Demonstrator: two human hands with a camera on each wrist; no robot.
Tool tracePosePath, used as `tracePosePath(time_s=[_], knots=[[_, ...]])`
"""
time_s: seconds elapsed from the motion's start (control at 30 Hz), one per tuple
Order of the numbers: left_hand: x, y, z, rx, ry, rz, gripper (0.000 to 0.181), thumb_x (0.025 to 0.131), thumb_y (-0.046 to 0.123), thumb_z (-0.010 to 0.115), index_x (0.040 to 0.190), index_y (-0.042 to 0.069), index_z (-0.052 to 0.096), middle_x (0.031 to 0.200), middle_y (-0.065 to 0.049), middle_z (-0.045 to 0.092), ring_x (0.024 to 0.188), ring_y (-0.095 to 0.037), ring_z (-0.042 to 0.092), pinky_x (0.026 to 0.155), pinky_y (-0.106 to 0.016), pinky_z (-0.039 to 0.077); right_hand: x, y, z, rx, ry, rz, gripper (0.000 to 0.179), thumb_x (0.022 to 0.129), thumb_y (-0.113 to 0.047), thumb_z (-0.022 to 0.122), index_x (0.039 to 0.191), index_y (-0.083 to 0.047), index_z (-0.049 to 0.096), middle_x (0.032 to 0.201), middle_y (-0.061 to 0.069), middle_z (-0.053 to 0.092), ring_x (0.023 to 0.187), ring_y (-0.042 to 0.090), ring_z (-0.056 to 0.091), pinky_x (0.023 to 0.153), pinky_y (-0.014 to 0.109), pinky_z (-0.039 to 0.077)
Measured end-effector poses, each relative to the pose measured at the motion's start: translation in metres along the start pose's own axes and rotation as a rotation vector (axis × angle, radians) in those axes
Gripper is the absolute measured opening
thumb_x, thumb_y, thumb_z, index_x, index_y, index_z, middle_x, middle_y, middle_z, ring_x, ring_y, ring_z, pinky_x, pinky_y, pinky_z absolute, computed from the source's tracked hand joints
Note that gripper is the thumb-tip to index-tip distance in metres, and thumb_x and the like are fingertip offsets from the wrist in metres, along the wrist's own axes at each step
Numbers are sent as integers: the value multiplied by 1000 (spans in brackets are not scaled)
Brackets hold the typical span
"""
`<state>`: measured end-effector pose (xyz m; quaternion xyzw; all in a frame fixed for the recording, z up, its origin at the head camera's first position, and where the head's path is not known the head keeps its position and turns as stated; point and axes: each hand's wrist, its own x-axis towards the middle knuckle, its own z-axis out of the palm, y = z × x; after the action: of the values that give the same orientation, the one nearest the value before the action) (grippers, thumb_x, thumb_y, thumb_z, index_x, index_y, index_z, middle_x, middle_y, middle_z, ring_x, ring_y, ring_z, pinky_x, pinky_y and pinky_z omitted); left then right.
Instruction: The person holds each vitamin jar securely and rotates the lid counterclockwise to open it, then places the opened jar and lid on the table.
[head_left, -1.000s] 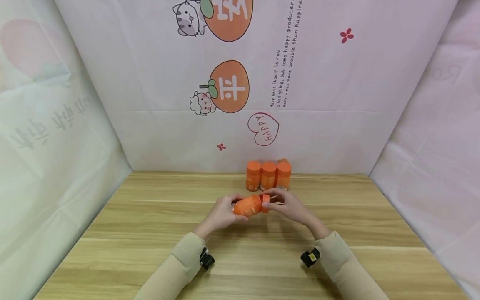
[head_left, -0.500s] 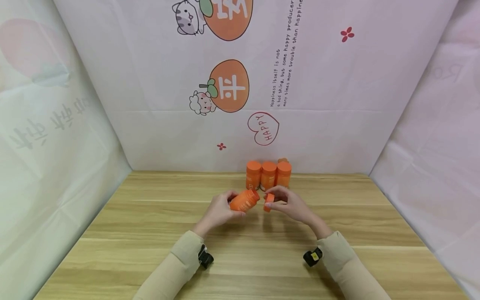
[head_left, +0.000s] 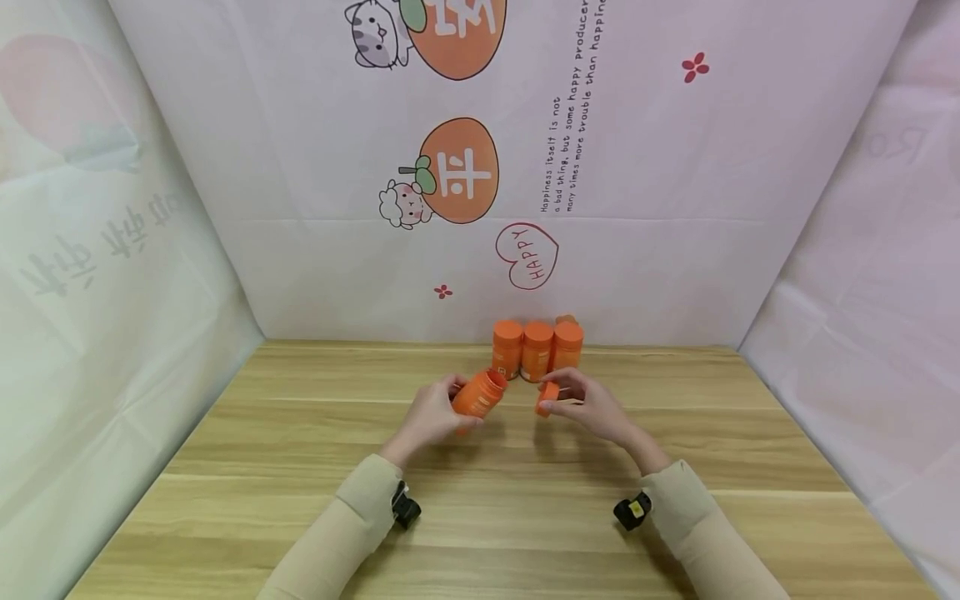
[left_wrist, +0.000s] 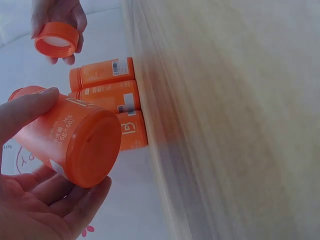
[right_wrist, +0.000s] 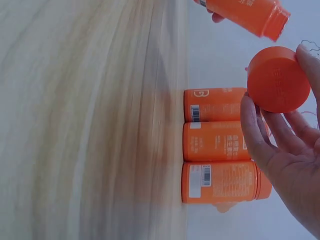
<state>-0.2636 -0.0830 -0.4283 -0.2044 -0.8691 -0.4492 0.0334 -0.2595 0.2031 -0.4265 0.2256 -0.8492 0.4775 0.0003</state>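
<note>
From left, a beige sleeve [head_left: 330, 529] with a black wrist device [head_left: 406, 507] leads to a person's left grip [head_left: 431, 414], thumb and fingers wrapped around an uncapped orange bottle [head_left: 477, 397]. The bottle is held above the wood-grain counter [head_left: 487, 533], tilted, its mouth angled up and to the right, its base visible in the left wrist view. Behind, three capped orange bottles [head_left: 537, 350] stand upright in a row near the counter's far edge, before a white printed backdrop [head_left: 637, 183] bearing fruit drawings and lettering. At right, near the held bottle but apart from it, a ridged orange cap [head_left: 547, 400] is pinched between thumb and fingers of the right grip [head_left: 597, 410], its hollow side toward the bottle. A second black device [head_left: 632, 511] and beige sleeve [head_left: 708, 521] complete the right arm.
</note>
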Motion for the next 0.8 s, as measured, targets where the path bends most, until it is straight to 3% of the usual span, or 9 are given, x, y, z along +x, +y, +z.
tracePosePath(time_s=[0.27,0.57,0.8], knots=[[1,-4,-3,-5,7,-30,49,66,10,84,108,9,57,104,-8,67,94,-21,65,82,-39,52,-2,6,-7,16,15,8,39,85,-29,70,120,-17,56,118,10,62,103,28,62,81,30,51],[3,-5,-7,-3,18,-44,49,65,10,84,105,8,55,102,-8,67,91,-20,63,84,-39,52,-3,15,-13,-23,43,31,48,84,-30,71,125,-13,55,121,9,61,106,28,60,87,39,48],[4,-6,-12,21,48,-54,49,64,10,83,105,7,55,102,-8,66,91,-21,63,86,-41,51,-4,22,-19,-15,42,53,54,83,-30,72,130,-10,54,130,17,56,110,34,59,90,44,49]])
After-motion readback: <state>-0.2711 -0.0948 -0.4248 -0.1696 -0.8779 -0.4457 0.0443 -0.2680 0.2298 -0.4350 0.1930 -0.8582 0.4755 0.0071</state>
